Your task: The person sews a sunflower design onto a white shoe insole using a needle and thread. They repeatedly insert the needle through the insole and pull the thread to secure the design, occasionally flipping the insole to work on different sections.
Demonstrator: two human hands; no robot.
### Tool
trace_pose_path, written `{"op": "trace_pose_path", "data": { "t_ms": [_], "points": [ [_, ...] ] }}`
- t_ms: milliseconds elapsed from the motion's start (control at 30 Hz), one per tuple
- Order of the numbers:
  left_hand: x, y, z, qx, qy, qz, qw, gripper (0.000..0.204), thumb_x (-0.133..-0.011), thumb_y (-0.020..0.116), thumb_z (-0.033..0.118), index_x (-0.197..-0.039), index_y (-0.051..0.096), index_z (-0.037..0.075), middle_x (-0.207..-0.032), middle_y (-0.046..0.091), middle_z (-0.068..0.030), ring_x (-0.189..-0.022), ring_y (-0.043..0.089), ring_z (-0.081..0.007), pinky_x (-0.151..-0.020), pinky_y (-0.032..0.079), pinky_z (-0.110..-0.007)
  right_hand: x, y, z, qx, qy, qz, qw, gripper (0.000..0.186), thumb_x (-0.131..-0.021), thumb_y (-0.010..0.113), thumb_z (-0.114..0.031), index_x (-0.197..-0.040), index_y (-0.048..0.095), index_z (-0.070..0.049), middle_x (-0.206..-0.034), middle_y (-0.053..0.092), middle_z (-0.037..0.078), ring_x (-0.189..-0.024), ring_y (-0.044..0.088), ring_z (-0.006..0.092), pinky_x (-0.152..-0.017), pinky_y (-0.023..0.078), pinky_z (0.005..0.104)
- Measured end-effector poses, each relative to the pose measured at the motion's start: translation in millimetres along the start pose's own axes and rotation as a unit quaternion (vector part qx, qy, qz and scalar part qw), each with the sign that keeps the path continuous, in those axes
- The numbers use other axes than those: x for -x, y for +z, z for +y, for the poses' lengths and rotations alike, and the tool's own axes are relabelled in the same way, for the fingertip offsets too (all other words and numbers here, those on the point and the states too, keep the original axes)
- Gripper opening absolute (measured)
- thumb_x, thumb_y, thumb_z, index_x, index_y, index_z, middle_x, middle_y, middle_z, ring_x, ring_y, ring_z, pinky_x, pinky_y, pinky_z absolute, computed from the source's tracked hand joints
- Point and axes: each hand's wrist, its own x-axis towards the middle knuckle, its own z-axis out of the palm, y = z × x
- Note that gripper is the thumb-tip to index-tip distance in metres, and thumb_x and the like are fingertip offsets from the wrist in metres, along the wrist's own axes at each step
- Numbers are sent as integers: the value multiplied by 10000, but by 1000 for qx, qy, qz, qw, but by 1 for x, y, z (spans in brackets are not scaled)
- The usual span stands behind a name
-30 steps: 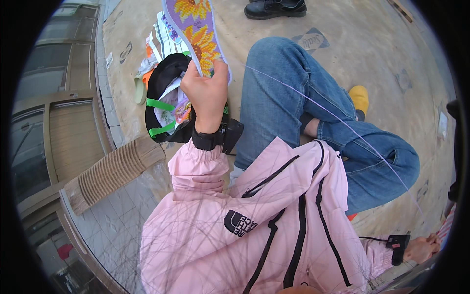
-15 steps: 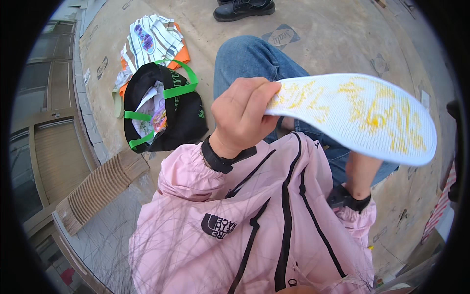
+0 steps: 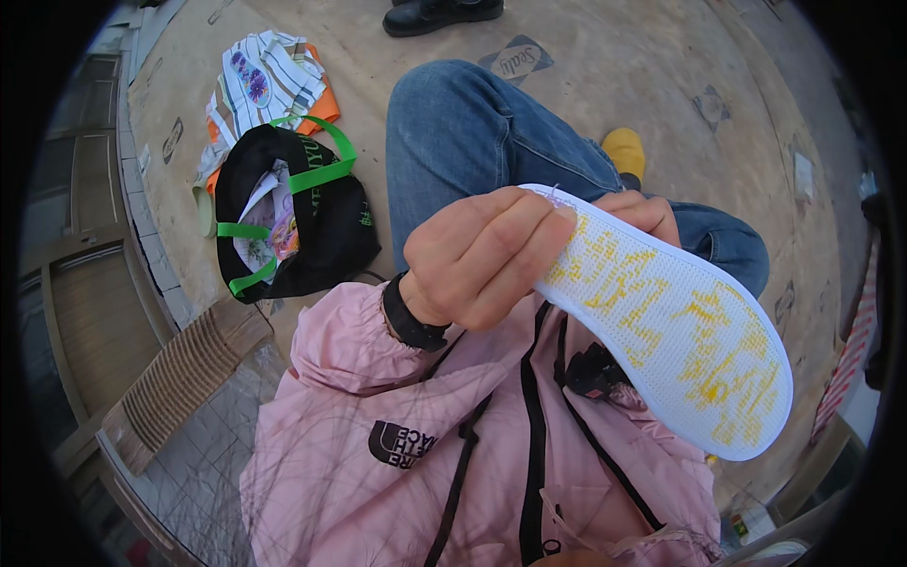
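Observation:
A white embroidered shoe insole [image 3: 671, 321] with yellow stitches slants across the front of my lap. My left hand [image 3: 491, 250] is closed on its narrow end, thumb and fingers pinching the edge. A small tuft of pale purple thread [image 3: 564, 197] shows at that end, beside my left fingertips. Behind the insole's far edge is my right hand [image 3: 642, 214], its fingers curled. The insole hides most of that hand, so what it grips, if anything, cannot be made out.
At the left stands a black bag [image 3: 331, 208] with green handles and bits of thread inside. Beyond it, striped cloth [image 3: 293, 80] bears another insole with purple flowers [image 3: 250, 79]. Ribbed cardboard [image 3: 189, 378] lies lower left. A person's black shoe [image 3: 444, 16] is at the top.
The insole has swung down, its wide end lower and nearer me. My right hand has risen from below to behind the insole's far edge. A yellow shoe tip has come into sight.

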Motion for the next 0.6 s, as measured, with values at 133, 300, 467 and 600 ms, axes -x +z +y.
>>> {"op": "trace_pose_path", "data": {
  "t_ms": [133,300,467,600],
  "points": [
    [-1,-1,-1,-2,5,-1,1000,373,-663,798,69,-1007,667,10,-923,674,-99,-773,703,-249,-647,595,-311,0,0,5,-58,-15,7,998,361,-886,729,-249,-983,528,35,-975,638,188,-850,626,186,-766,523,280],
    [-3,5,2,22,-22,24,999,332,-674,792,38,-982,673,3,-867,673,-105,-747,694,-253,-623,570,-290,4,-6,17,-120,-64,26,990,355,-899,713,-224,-1099,547,18,-995,645,155,-876,631,200,-798,527,305],
    [0,23,3,179,-312,44,932,151,-780,671,-28,-931,659,-18,-814,663,-102,-635,627,-173,-562,488,-251,-8,13,-21,136,86,137,977,189,-812,705,84,-983,677,9,-1074,646,104,-866,638,149,-759,507,231],
    [-19,7,18,431,-565,54,701,192,-888,668,50,-1052,645,-48,-908,684,-13,-760,598,-41,-635,493,-223,-15,16,-43,352,-53,115,927,201,-742,707,143,-900,702,19,-881,645,99,-759,624,160,-641,487,237]
  ]
}}
